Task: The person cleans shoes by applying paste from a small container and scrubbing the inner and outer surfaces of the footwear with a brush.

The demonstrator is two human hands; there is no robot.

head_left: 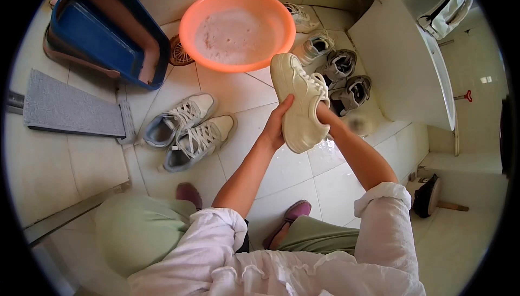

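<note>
A cream-white lace-up sneaker (297,103) is held up above the tiled floor, toe toward the basin and sole facing left. My left hand (277,125) is closed on the sole side, its thumb lying against the sole's edge. At the shoe's opening, my right hand (325,115) reaches inside, so its fingers are hidden. Beyond the sneaker's toe stands an orange plastic basin (291,30) with foamy, cloudy water (230,35).
Grey-and-white sneakers (200,141) stand as a pair at left. Several other shoes (351,91) line the right wall. A blue tray (103,28), a grey flat-headed mop (76,103) and a brush (428,194) are around the edges. Wet tiles (325,155) lie below the sneaker.
</note>
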